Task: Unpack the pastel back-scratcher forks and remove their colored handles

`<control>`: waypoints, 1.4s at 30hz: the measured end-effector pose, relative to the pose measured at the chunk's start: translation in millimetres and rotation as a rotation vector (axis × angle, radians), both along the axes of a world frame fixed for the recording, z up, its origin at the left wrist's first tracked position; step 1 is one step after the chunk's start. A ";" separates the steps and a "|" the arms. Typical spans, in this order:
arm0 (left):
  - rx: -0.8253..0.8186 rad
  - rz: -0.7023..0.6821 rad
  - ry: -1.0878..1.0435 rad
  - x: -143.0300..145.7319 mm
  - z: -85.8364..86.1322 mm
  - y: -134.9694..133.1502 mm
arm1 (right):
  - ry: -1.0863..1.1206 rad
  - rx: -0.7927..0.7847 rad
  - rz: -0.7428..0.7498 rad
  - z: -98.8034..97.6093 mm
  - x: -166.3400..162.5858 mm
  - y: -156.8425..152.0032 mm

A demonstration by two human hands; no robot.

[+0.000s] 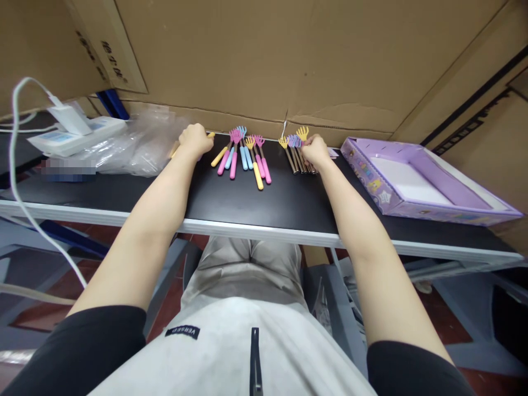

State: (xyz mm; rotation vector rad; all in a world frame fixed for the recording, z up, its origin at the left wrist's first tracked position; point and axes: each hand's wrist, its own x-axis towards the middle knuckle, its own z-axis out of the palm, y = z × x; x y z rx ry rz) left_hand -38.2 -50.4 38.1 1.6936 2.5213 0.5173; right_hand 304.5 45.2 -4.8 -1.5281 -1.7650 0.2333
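Note:
My left hand (194,141) is closed in a fist at the far edge of the black table (247,198), with a yellow handle (211,135) poking out from it. To its right lies a row of small hand-shaped scratchers with pink, blue and yellow grips (245,157). My right hand (315,151) is curled over a second bunch of scratchers with brown handles (297,157), fingers pressed on them. Their yellow, blue and pink claw heads point toward the cardboard wall.
A purple open box lid (416,181) lies at the right of the table. Crumpled clear plastic bags (136,146) sit at the left, beside a white device with a charger and cable (70,132). Cardboard sheets (289,60) wall the back.

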 end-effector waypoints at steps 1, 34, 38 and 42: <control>-0.003 -0.002 -0.001 0.1 0.0 -0.1 | -0.004 -0.049 -0.018 2.4 -4.2 -3.1; -0.041 -0.091 0.110 -9.2 -12.3 10.2 | -0.650 -0.108 0.187 13.1 -52.9 -55.2; -0.059 -0.102 0.127 -7.5 -12.2 8.0 | -0.618 -0.142 0.163 8.8 -50.0 -51.3; -0.020 -0.150 0.143 -6.2 -10.5 5.4 | -0.573 -0.145 0.116 5.3 -47.7 -46.8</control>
